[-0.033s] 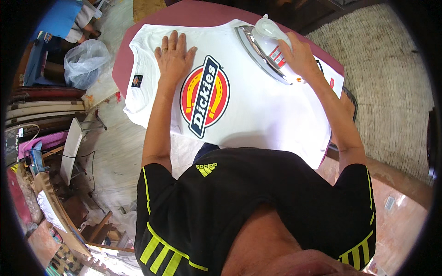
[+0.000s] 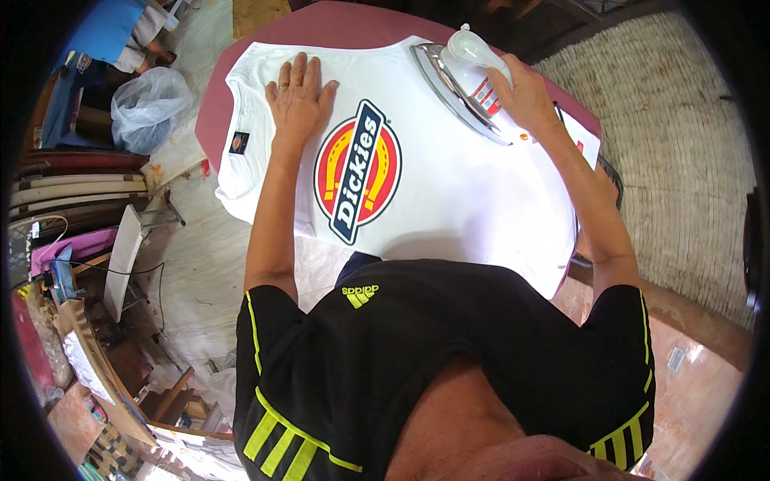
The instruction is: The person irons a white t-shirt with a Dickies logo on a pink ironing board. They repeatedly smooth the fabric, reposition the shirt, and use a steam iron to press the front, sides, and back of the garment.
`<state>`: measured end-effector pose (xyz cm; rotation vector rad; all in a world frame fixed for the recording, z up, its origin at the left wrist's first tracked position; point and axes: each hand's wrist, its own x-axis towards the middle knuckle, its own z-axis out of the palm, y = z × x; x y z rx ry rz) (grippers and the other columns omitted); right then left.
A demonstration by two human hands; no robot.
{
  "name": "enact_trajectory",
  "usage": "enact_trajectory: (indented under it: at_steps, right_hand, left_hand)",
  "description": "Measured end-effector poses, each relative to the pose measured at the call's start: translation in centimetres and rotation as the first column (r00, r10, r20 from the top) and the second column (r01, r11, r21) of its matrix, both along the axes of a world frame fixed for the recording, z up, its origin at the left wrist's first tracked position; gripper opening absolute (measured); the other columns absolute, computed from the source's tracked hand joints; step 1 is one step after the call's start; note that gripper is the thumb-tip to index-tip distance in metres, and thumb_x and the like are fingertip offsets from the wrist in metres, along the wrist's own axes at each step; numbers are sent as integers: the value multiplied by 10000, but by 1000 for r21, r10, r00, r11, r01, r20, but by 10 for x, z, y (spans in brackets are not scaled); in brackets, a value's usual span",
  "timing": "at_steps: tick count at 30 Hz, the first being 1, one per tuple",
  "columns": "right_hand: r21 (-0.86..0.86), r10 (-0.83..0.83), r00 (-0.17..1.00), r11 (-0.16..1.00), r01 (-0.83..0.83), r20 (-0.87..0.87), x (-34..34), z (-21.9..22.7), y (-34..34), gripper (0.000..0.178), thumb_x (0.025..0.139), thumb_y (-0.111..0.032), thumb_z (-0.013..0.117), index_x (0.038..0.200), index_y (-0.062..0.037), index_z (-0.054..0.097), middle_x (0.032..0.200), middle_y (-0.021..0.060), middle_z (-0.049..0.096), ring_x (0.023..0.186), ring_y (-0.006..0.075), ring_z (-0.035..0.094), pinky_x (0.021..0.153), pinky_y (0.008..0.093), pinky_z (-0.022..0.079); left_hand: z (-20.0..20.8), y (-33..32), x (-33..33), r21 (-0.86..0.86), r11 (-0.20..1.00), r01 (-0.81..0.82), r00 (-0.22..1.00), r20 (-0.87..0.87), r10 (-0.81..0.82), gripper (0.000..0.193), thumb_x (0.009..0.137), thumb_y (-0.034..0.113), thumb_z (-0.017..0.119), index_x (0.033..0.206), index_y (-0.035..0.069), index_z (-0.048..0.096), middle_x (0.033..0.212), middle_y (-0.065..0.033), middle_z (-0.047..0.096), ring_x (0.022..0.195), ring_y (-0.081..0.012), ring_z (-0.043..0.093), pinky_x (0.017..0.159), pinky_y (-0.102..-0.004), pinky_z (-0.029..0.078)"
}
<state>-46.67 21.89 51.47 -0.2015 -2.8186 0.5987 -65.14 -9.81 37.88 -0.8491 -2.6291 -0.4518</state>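
A white T-shirt (image 2: 457,200) lies spread over a maroon padded board (image 2: 353,18), bearing a round red, yellow and dark-blue print (image 2: 357,172). My left hand (image 2: 298,104) rests on the shirt's upper left part, palm down, fingers spread, holding nothing. Toward the far right, my right hand (image 2: 525,96) is wrapped round the handle of a clothes iron (image 2: 464,84). The iron is white with a shiny metal base and a red-and-white label. Its base is at the shirt, but full contact cannot be made out. A dark neck label (image 2: 239,143) shows near the collar.
At the far left, a person (image 2: 132,40) is partly in view beside a clear plastic bag (image 2: 150,108). Stacked boards (image 2: 88,188) and a small white-topped table (image 2: 124,260) stand along the left. A woven mat (image 2: 666,104) covers the right side.
My left hand has shifted very slightly left on the shirt. The iron, with my right hand on it, has moved a touch to the right.
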Motion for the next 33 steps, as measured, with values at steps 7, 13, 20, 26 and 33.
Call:
enact_trajectory:
  at_steps: [7,13,20,26,33]
  right_hand:
    - [92,198,980,976,-198,8,-68,0,35,324,978,-344,583,1078,-37,576,768,235,670,710,414,675,651,465,534]
    - [37,193,980,980,-195,37,-93,1,37,264,999,-270,573,1088,-23,592,772,220,661,673,342,681,623,376,525]
    - [51,178,984,982,-179,20,-97,16,29,300,931,-259,610,970,33,553,756,289,629,757,461,650,640,501,491]
    - [14,179,982,983,-181,60,-95,21,29,320,934,-283,610,955,31,552,753,277,640,767,453,658,654,495,502]
    - [33,222,975,974,-223,16,-98,22,26,342,939,-291,611,939,47,555,716,269,636,731,423,677,638,474,513]
  left_hand:
    - [3,-20,-58,-17,999,-27,998,-58,26,476,945,381,558,1366,162,576,1512,-68,454,1360,-292,432,1065,-585,301]
    - [40,49,-8,499,811,304,936,2,-351,267,864,137,713,1124,79,701,1129,-120,647,1042,-299,625,875,-416,496]
    - [32,101,3,473,825,309,883,180,-433,162,842,30,703,1003,18,718,946,-102,671,818,-254,680,726,-320,555]
    - [33,105,1,419,846,329,875,201,-440,143,830,17,709,971,28,727,944,-86,671,802,-240,680,717,-317,554]
    - [25,91,-5,301,906,298,939,78,-335,246,849,-20,595,1088,36,624,1037,-141,636,963,-343,615,857,-425,500]
